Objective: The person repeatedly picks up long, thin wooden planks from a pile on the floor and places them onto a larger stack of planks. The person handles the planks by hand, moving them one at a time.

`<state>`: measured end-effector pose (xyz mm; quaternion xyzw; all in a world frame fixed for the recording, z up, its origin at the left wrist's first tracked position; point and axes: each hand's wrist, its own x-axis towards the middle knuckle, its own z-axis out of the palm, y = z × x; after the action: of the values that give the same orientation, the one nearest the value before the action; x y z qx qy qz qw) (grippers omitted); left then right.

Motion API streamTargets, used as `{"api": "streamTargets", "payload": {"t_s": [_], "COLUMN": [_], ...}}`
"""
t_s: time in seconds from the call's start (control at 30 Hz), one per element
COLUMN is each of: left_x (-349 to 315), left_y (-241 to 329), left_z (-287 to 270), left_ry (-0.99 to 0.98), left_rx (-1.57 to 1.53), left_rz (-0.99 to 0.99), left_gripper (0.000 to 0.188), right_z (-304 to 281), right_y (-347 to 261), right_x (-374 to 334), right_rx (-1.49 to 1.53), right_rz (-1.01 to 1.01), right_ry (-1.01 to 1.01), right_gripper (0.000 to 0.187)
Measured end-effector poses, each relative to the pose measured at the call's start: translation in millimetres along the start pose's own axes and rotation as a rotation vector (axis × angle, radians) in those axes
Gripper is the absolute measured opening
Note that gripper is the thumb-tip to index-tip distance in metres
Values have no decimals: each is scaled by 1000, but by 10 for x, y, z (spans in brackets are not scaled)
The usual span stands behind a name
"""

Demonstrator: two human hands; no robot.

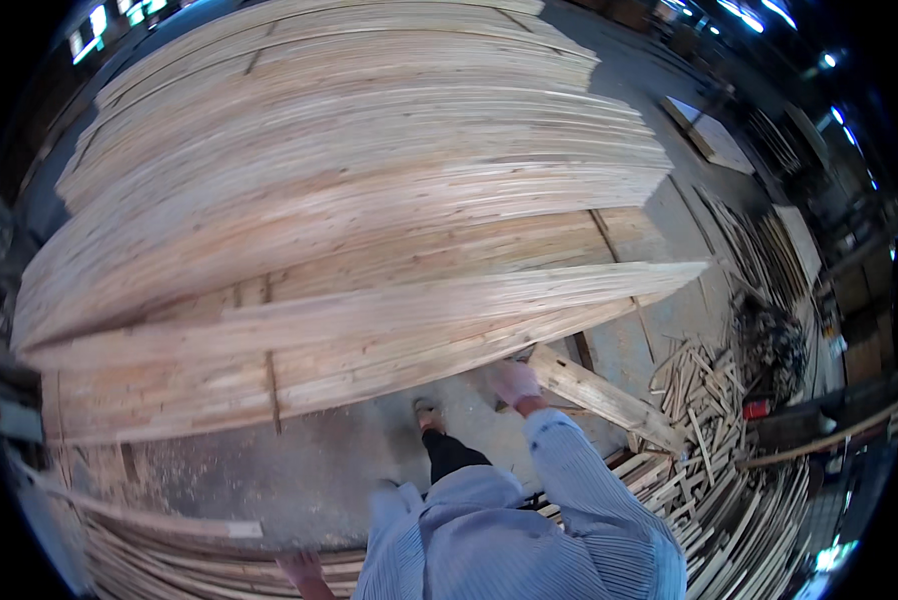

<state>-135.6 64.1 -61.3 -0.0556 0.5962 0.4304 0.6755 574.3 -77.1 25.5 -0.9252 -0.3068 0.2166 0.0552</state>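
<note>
Pale softwood forms the long board (pixel 389 315) that the right hand (pixel 514 382) meets at its lower edge; the gloved fingers press against the underside of that edge, but the picture does not show whether they curl round it or merely bear on it. This board lies tilted across the top of a broad stack of boards (pixel 369 170), which spreads away above the fingers and fills most of the view. Just beside the fingers, toward the person's right, a short thick plank (pixel 599 395) lies on the concrete floor (pixel 319 460). Farther out on that side sits a loose heap of narrow offcuts (pixel 709 470). The left hand (pixel 304 572) hangs low at the bottom edge of the picture, well apart from the board, touching nothing visible; its fingers are cut off by the frame, so their state cannot be told. Below it, thin strips (pixel 169 550) lie in a layered pile. As a judgement, the handling is at an early stage: the board rests on the stack, only one hand is engaged, and it is not yet lifted clear.
</note>
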Motion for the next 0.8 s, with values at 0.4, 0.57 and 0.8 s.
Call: {"api": "streamTargets", "payload": {"t_s": [0.4, 0.57, 0.8], "left_x": [-504, -312, 361], "left_y": [-871, -763, -539], "left_z": [1211, 1555, 2207], "left_ry": [-85, -213, -468], "left_rx": [266, 286, 359], "left_rz": [-426, -478, -337], "left_gripper": [36, 28, 45], "right_z": [-598, -654, -911], "right_y": [-1222, -1155, -1000], "right_x": [2351, 2288, 1372], "right_rx": [-450, -448, -324], "right_rz": [-279, -341, -464], "right_ry": [115, 107, 222], "right_gripper": [26, 16, 22]}}
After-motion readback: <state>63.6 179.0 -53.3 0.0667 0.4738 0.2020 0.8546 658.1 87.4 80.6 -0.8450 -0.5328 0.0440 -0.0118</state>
